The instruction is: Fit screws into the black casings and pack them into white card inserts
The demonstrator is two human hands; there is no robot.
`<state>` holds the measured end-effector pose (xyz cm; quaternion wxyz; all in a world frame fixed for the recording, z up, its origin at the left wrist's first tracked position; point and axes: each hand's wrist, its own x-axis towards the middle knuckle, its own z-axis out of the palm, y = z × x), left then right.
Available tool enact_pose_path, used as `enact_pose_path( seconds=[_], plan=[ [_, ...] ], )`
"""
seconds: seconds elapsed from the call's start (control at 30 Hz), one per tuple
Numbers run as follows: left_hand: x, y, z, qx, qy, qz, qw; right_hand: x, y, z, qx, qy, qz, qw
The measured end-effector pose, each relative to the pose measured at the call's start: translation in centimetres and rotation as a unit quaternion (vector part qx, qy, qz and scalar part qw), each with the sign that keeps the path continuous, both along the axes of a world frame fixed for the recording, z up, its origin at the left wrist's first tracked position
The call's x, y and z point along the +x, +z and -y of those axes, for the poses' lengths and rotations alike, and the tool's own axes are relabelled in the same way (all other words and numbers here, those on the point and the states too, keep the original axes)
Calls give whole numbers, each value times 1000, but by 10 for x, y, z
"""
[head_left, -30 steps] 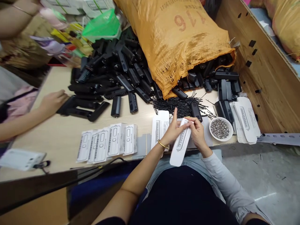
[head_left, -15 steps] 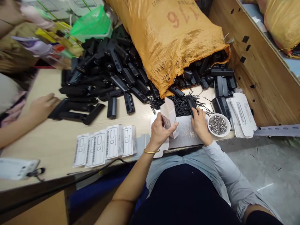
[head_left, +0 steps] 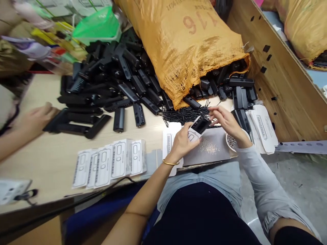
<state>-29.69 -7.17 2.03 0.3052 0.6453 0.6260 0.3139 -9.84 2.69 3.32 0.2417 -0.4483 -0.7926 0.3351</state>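
We had a pale surface in front of us, w/ a big orange sack lying across its far side, mouth toward us & blk pcs inside. Left of the sack we saw a large pile of blk casings; at its near left a co-worker's hand was next to a few. Nearer us, left of centre, stood a row of white printed boxes. A grey sheet lay at the near edge, pale crumbs scattered on it; just beyond was a heap of thin blk pins. Our left hand was closed round a small carton, thumb one side, fingers the other. Our right hand had its fingers loosely spread by the carton's open end; couldn't tell if they touched anything. The white bowl was partly hidden under the right wrist. A blk casing sat partway in the carton, tilted, one end out toward the right hand. Smallest: tiny metal bits in the bowl.
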Motion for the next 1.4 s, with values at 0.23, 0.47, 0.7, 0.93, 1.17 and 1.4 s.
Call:
enact_pose_path(
  seconds=[0.23, 0.47, 0.7, 0.93, 1.17, 1.4],
  plan=[
    [4, -11, -1, 68, 86, 109, 988, -14, -55, -31, -34, -8, 349, 936],
    [16, -2, -16, 84, 71, -20, 994, 18, -29, -23, 45, -100, 199, 974],
    [25, -5, -19, 93, 15, -88, 992, 25, 35, 17, 233, 150, 139, 951],
    [37, -20, -11, 208, -21, 116, 971, 4, 10, 23, 121, -18, -141, 982],
    [45, -30, -8, 172, -35, 181, 968, -49, -27, 65, 191, -155, -249, 937],
    [46, -25, -9, 107, -26, 224, 968, -43, -21, 65, 219, -138, -234, 937]
  ],
)
